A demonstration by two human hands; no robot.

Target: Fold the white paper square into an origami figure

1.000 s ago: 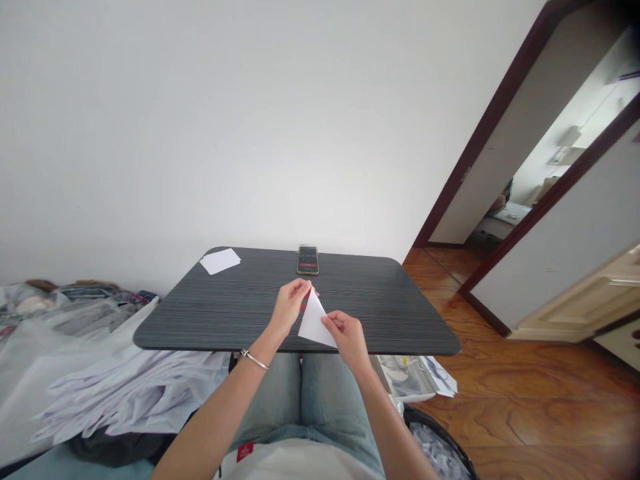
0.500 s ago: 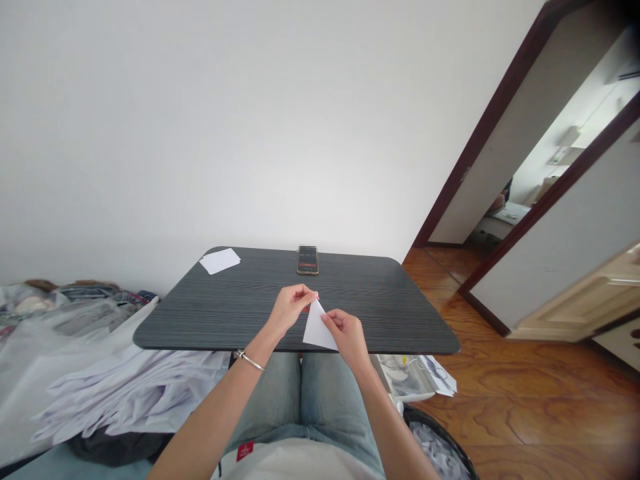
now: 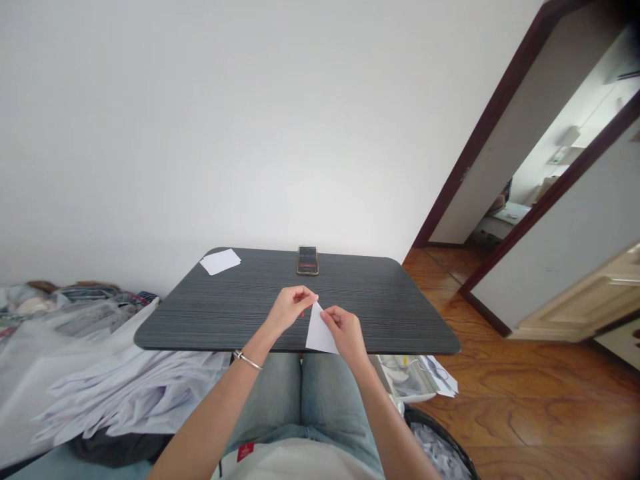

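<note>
A white piece of paper (image 3: 320, 333) hangs between my two hands near the front edge of the dark table (image 3: 200, 313). My left hand (image 3: 291, 308) pinches its top corner between thumb and fingers. On the right side of the same paper, close to that corner, my right hand (image 3: 344, 332) grips the edge with thumb and forefinger. Something small and red (image 3: 302, 314) shows just below my left fingers; what it is I cannot tell. White cards (image 3: 221, 261) lie at the table's back left corner.
A phone (image 3: 307, 261) rests at the table's back edge against the wall. White cloth (image 3: 135, 393) is heaped at the left. Below right are an open white box (image 3: 429, 387), loose papers (image 3: 440, 375) and a black-rimmed bin (image 3: 463, 453).
The paper has turned slightly and its lower edge has shifted a little down and right. My right hand has moved slightly left and up; my left hand is almost unmoved.
</note>
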